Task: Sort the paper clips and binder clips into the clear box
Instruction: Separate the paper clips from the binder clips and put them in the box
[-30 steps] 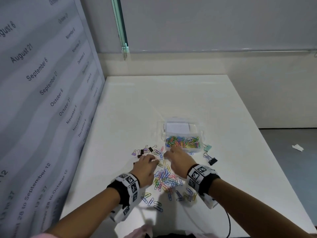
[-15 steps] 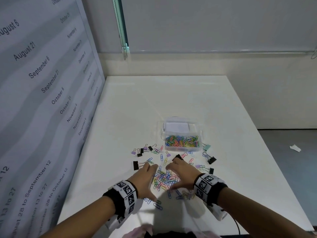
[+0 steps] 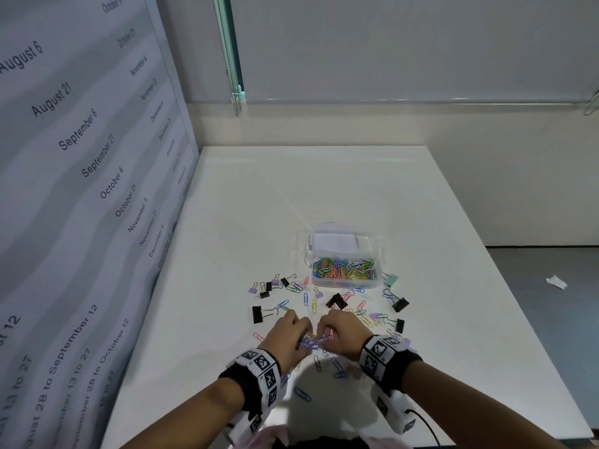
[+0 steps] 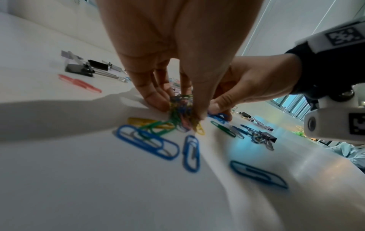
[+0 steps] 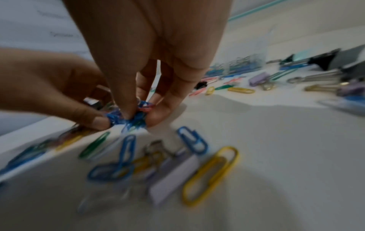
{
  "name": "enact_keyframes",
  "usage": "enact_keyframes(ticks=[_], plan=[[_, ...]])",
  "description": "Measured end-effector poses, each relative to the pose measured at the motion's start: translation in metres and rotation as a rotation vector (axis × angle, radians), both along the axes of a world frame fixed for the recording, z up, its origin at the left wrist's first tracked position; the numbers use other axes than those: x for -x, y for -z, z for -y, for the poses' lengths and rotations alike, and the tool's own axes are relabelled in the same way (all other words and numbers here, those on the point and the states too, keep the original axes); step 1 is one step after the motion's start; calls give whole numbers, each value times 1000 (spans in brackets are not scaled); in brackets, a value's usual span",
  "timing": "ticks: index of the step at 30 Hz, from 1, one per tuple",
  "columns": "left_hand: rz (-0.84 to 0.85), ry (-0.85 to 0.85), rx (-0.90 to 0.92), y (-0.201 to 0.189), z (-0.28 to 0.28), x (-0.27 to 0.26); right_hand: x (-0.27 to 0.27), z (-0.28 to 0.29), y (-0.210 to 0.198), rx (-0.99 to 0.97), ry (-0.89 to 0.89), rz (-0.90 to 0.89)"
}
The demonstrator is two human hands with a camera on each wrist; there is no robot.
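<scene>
Paper clips, lots of colors, sit bunched between both hands. Left hand & right hand each grip the bunch tight w/ fingertips.

Both hands pinch a paper-clip bunch.

Surface appeared smooth, white, semi-glossy, with soft reflections showing in the left wrist view. Paper clips looked coated in smooth coloured plastic; binder clips had matt black or pastel bodies with bare shiny metal wire handles. Clear box was transparent glossy plastic holding a white paper-like sheet; wristbands looked like black matt cloth carrying white printed marker tags.
</scene>
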State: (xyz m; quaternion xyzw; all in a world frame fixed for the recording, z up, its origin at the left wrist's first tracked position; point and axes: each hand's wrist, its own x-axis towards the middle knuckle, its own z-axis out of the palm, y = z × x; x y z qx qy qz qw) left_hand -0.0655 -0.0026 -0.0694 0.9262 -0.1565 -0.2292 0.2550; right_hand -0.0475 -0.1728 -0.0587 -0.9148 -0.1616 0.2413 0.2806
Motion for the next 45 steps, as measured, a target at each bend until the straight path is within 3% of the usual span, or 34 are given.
enact_keyframes(ticks=[6, 17, 22, 30, 36, 41, 45], plan=[[-27, -79, 63, -3, -7, -7, -14, 24, -21, 1, 223, -28], [-386, -330, 374, -29, -3, -59, -75, 52, -64, -174, 521, 136], [-418, -399, 542, -55, 15, -87, -69, 45, -60, -72, 331, 185], [-331, -418, 568, -66, 46, -126, -19, 31, -19, 166, -61, -50], [-309, -362, 554, -67, 46, -119, 10, 14, 5, 98, -63, -34], [-323, -341, 660, -66, 29, -105, 13, -9, 10, 6, -67, -10], [-237, -274, 648, -68, 16, -94, 10, -22, 8, 47, -154, -14]])
